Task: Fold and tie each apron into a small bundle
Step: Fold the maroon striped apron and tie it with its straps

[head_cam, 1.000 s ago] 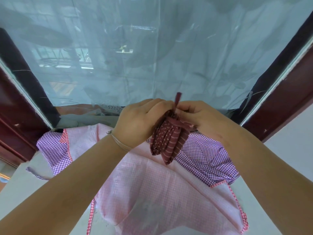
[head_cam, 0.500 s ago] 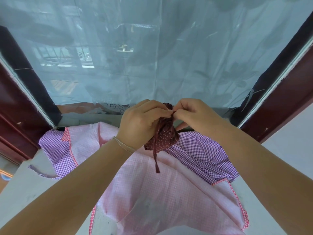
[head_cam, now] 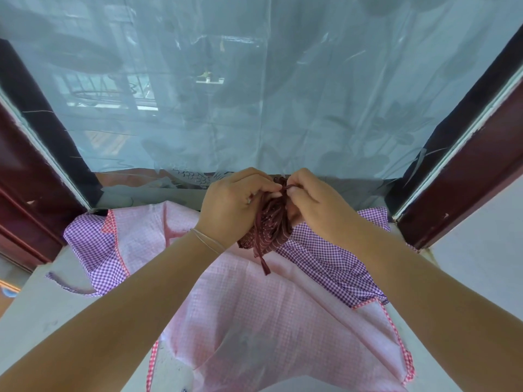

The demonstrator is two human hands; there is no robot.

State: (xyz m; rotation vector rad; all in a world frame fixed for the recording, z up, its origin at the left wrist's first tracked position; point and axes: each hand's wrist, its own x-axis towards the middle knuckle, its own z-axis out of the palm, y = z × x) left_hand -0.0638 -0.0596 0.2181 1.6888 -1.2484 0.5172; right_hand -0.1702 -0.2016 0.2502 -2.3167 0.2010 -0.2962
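Note:
A dark red striped and dotted apron, folded into a small bundle (head_cam: 271, 230), is held up above a pale ledge. My left hand (head_cam: 235, 205) grips the bundle's left side with curled fingers. My right hand (head_cam: 314, 202) pinches the dark red strap at the top of the bundle. One strap end (head_cam: 261, 260) hangs down below the bundle. Under both hands a pink checked apron (head_cam: 249, 321) lies spread flat, with purple gingham panels (head_cam: 93, 250) at its sides.
The pale ledge (head_cam: 42, 315) carries the pink apron. A sheer blue-grey curtain (head_cam: 254, 94) hangs right behind my hands. Dark red wooden frames stand at the left (head_cam: 25, 193) and right (head_cam: 464, 188). A white wall (head_cam: 486, 264) lies at the right.
The bundle has been turned and drawn tighter between my hands. The strap that stuck up above my fingers a second ago now hangs down below the bundle.

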